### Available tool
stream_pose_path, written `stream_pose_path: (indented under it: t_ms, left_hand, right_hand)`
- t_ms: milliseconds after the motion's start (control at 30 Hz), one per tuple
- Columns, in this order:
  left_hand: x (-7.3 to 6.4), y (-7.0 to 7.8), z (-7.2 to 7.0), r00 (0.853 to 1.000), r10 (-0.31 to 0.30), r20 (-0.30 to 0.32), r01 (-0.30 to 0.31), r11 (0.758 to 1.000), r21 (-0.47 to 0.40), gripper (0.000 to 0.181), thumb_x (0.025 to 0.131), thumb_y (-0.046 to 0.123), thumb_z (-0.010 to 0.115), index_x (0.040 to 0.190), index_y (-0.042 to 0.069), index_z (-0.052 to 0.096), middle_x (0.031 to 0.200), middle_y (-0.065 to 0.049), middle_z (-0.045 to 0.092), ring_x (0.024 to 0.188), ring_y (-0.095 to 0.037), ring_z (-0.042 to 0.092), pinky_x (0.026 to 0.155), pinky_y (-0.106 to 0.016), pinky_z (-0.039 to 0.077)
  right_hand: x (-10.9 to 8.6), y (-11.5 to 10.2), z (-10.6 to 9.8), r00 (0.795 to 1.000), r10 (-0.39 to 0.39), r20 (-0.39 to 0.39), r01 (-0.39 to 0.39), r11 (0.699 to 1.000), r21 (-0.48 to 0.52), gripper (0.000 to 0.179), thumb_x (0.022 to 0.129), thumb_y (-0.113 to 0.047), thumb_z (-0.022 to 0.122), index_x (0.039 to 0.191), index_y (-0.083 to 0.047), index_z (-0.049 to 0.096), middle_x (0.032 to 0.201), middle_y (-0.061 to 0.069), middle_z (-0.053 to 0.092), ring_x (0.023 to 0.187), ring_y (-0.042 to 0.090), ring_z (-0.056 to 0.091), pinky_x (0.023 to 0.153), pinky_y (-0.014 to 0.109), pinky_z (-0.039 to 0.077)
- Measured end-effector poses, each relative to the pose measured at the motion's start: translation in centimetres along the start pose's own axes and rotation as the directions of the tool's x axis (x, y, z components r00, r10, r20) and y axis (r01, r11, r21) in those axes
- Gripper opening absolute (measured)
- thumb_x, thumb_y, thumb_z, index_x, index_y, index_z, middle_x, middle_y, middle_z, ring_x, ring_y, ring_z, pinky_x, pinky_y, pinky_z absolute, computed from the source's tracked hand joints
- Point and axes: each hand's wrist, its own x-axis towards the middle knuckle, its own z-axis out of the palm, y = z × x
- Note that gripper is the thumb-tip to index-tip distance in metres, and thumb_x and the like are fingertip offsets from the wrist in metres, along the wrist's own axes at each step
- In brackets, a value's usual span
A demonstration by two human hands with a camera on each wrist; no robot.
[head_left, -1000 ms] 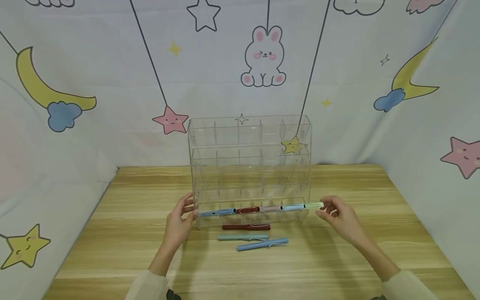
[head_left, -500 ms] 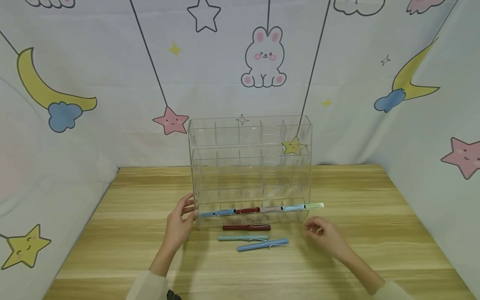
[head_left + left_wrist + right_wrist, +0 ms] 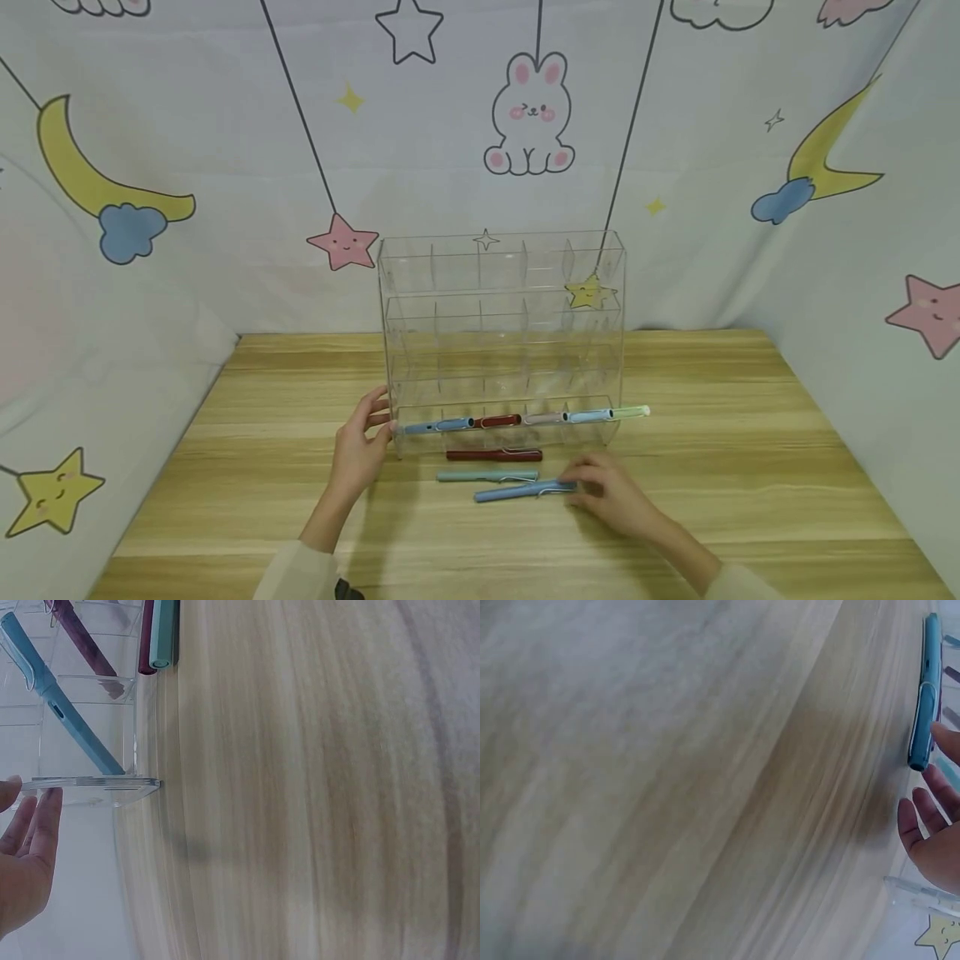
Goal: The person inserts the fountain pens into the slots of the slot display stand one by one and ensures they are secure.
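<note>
A clear acrylic rack (image 3: 504, 304) with tiers of compartments stands upright on the table. My left hand (image 3: 362, 446) holds its left side panel, thumb and fingers on opposite faces in the left wrist view. Pens lean in its bottom tier: blue (image 3: 438, 426), dark red (image 3: 497, 421), greyish pink (image 3: 543, 418), light blue (image 3: 590, 416) and pale green (image 3: 631, 412). In front lie a dark red pen (image 3: 493, 455), a pale teal pen (image 3: 487, 476) and a blue pen (image 3: 517, 491). My right hand (image 3: 611, 497) is at the blue pen's clip end, thumb and forefinger around it, fingers spread.
The wooden table (image 3: 285, 400) extends on both sides of the rack and in front of it. A white printed cloth (image 3: 225, 167) hangs behind and along the sides. The pale green pen juts past the rack's right side.
My right hand has left the pale green pen in the rack and moved left and toward me to the blue pen on the table. My left hand stays at the rack.
</note>
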Motion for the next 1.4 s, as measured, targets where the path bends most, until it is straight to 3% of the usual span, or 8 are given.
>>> stream_pose_path:
  t_ms: [300, 767, 1233, 1400]
  left_hand:
    - [0.0, 0.0, 0.0, 1.0, 0.027, -0.006, -0.027, 1.0, 0.001, 0.051, 0.084, -0.01, 0.057, 0.132, 0.001, 0.042, 0.116, -0.025, 0.053, 0.102, -0.04, 0.055, 0.079, -0.046, 0.052]
    - [0.0, 0.2, 0.0, 1.0, 0.026, -0.004, -0.026, 1.0, 0.0, 0.05, 0.085, -0.01, 0.057, 0.132, 0.001, 0.042, 0.116, -0.024, 0.054, 0.103, -0.039, 0.055, 0.079, -0.045, 0.052]
    - [0.0, 0.0, -0.1, 0.999, 0.035, -0.004, -0.035, 0.999, 0.002, 0.05, 0.085, -0.009, 0.057, 0.132, 0.001, 0.042, 0.116, -0.024, 0.054, 0.103, -0.039, 0.055, 0.078, -0.046, 0.052]
    - [0.0, 0.0, 0.0, 0.999, 0.03, -0.011, -0.03, 1.0, -0.002, 0.051, 0.084, -0.01, 0.057, 0.131, 0.001, 0.042, 0.115, -0.024, 0.054, 0.102, -0.039, 0.056, 0.078, -0.046, 0.052]
  right_hand:
    - [0.5, 0.2, 1.1, 0.998, -0.069, 0.0, 0.069, 0.998, 0.013, 0.027, 0.07, 0.004, 0.072, 0.092, -0.011, 0.071, 0.091, -0.006, 0.061, 0.087, 0.015, 0.052, 0.075, 0.029, 0.045]
    - [0.3, -0.1, 1.2, 0.995, 0.035, 0.09, -0.039, 0.998, 0.045, 0.024, 0.075, -0.004, 0.071, 0.099, -0.01, 0.07, 0.095, -0.009, 0.056, 0.091, 0.012, 0.048, 0.077, 0.028, 0.047]
    - [0.3, -0.2, 1.3, 0.998, 0.005, 0.063, -0.009, 0.998, 0.065, 0.021, 0.075, 0.0, 0.07, 0.093, -0.01, 0.067, 0.093, -0.008, 0.059, 0.09, 0.011, 0.054, 0.081, 0.028, 0.05]
    - [0.3, -0.9, 0.8, 0.996, 0.038, 0.084, -0.047, 0.993, 0.109, 0.016, 0.078, -0.002, 0.068, 0.091, -0.01, 0.066, 0.092, -0.008, 0.06, 0.089, 0.011, 0.056, 0.081, 0.028, 0.05]
